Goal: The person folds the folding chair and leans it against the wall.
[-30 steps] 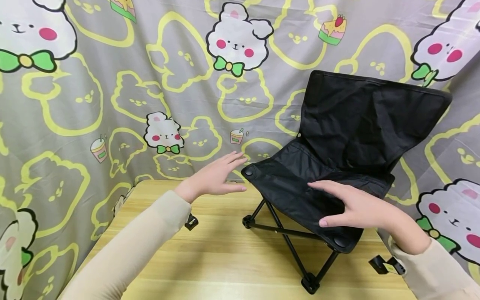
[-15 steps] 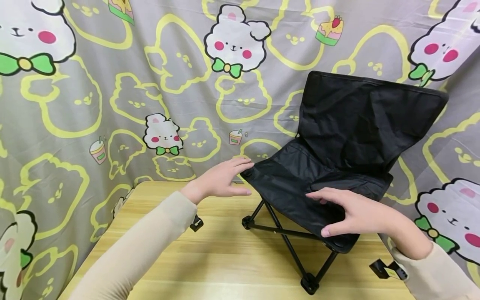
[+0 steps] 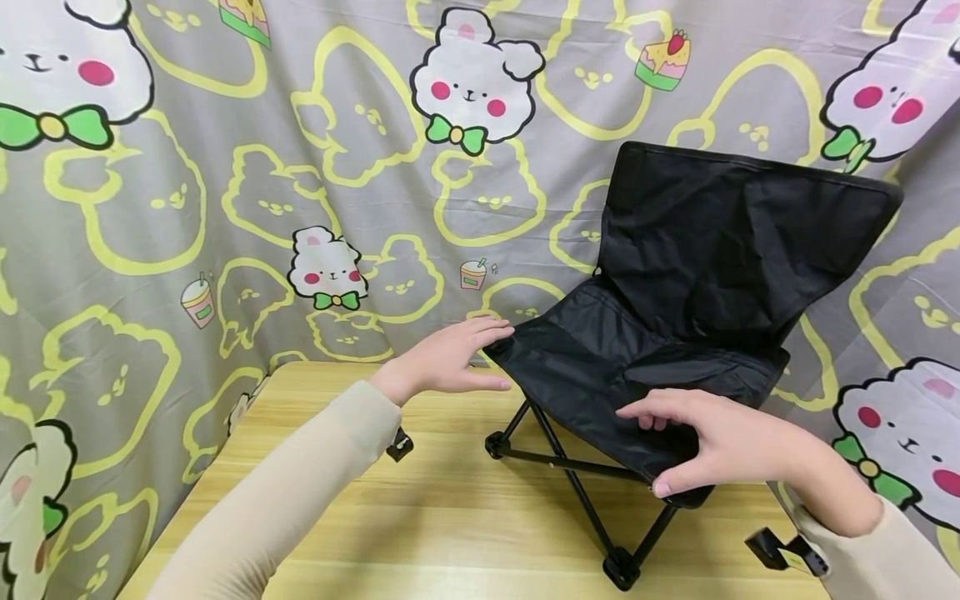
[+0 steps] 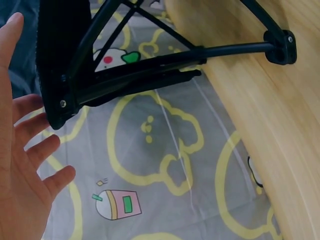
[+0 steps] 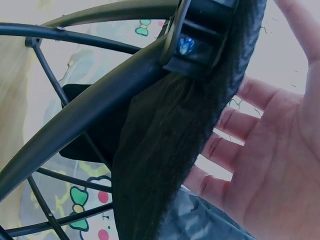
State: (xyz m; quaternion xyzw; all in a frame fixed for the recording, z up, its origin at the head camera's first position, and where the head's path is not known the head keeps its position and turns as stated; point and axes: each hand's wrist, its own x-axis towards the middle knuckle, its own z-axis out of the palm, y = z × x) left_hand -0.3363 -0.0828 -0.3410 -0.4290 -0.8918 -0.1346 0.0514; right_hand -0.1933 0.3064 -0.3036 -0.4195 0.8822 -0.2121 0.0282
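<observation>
A black folding chair stands unfolded, with a fabric seat and crossed tube legs. My left hand is at the seat's left front corner, fingers extended and fingertips over the corner. In the left wrist view its fingers reach past the corner's black plastic cap. Over the right front corner is my right hand, its fingers lightly bent and thumb apart. The right wrist view has its fingers next to the seat edge; whether they touch it I cannot tell. Neither hand grips anything.
The chair's feet, such as the front foot, stand on a wood-grain tabletop. A grey curtain with rabbit prints hangs close behind and along both sides. Small black camera mounts sit at my wrists.
My left hand has moved right, onto the seat's left front corner. My right hand has lowered toward the right front corner, its fingers bending slightly. The chair has stayed in place.
</observation>
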